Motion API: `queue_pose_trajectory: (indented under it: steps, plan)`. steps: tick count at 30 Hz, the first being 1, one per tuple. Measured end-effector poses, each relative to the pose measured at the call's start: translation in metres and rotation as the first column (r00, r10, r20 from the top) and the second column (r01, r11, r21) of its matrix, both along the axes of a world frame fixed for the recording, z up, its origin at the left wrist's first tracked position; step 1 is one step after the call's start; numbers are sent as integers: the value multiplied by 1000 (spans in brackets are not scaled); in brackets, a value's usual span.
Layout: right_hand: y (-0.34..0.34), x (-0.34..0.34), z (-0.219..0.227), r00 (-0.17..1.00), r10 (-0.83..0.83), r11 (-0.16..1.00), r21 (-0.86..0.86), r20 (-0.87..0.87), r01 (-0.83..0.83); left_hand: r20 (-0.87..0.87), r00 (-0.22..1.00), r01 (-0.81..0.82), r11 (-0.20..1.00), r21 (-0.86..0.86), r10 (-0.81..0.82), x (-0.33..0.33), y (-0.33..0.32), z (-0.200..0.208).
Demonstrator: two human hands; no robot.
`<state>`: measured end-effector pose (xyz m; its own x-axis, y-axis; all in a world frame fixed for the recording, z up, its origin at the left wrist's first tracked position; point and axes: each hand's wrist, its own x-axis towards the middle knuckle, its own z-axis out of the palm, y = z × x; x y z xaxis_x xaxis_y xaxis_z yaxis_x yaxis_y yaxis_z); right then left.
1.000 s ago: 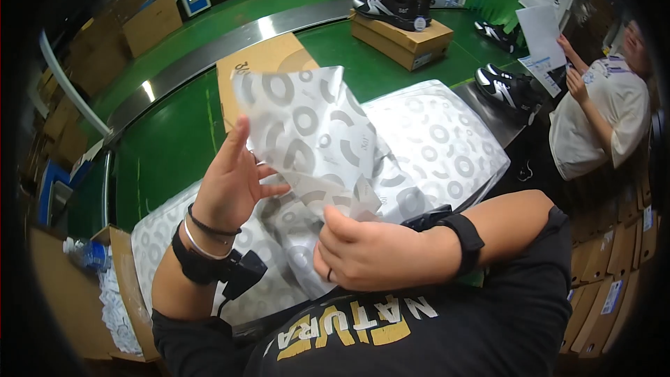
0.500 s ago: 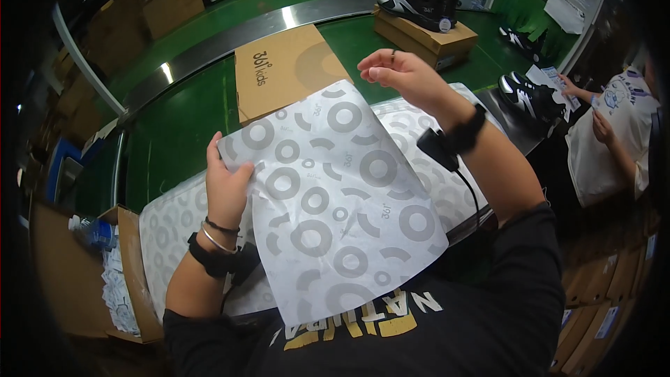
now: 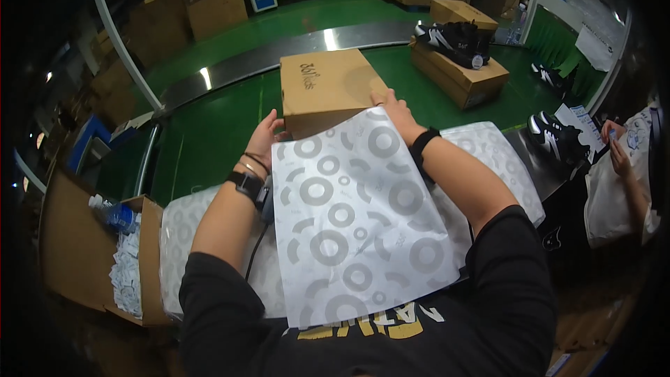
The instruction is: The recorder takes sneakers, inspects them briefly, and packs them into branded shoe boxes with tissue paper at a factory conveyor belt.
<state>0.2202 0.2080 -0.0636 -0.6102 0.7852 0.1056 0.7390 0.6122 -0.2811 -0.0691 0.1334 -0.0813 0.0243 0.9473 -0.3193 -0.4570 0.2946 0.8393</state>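
Note:
A tan shoebox (image 3: 331, 80) stands closed on the green surface in front of me. My left hand (image 3: 264, 134) is at its near left corner, fingers stretched and apart, fingertips at the box's side. At the near right corner, my right hand (image 3: 395, 112) curls its fingers over the edge of the lid. A white wrapping sheet (image 3: 349, 216) with grey rings and arcs spreads between my forearms. Its upper edge reaches the box front, with one top corner under my right hand and the other beside my left. The sheet's lower edge hangs against my shirt.
Stacked wrapping paper (image 3: 481, 146) lies under the sheet. To the left, an open carton (image 3: 150, 258) holds small white packets (image 3: 127, 272) and a bottle (image 3: 115, 215). Black shoes (image 3: 453, 42) sit on another shoebox (image 3: 464, 80); more shoes (image 3: 555, 136) are near a co-worker's hands (image 3: 615, 146).
My left hand has left the sheet's corner and moved to the box's left side. My right hand has come down onto the box's right corner. The view has shifted, showing the box front.

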Motion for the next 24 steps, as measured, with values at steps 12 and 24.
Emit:
queue_pose_trajectory:
  steps: [12, 24]
  plan:
    - [-12, 58, -12, 95, -825, 557, -830, -557, -33, -778, 597, 13, 967, 255, 197, 33, -22, 19]
    - [-182, 109, 12, 831, -321, 267, -885, -454, -380, -373, 921, 177, 975, 135, -115, 105, -203, 23]
